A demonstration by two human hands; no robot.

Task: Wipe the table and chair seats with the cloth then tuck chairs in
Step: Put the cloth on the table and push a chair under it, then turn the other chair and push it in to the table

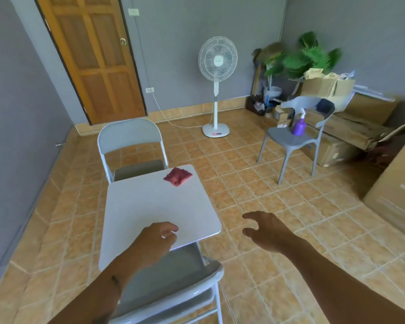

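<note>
- The left hand (156,239), low in the centre of the frame, hangs over the near edge of the small square white table (150,206); its fingers are loosely curled with thumb and forefinger close together, and it holds nothing. Whether it touches the surface cannot be told.
- The right hand (264,230), lower right of centre, is out over the orange tiled floor (255,183) just beside the table's right edge, fingers spread and slightly bent, palm turned left, empty.
- A crumpled dark-red cloth (177,176) lies on the surface at its far right corner, well apart from both hands; its long axis runs from lower left to upper right in the frame.
- A pale grey metal folding chair (131,146) stands at the far side of the table, upper left of centre, backrest toward the wooden door (91,59), seat partly under the tabletop.
- A second grey folding chair (185,284) sits at the bottom of the frame, its seat reaching under the near edge of the table.
- At right of centre, a grey plastic chair (290,139) stands apart and carries an upright purple spray bottle (299,127) on its seat.
- A white pedestal fan (217,59) stands against the grey back wall.
</note>
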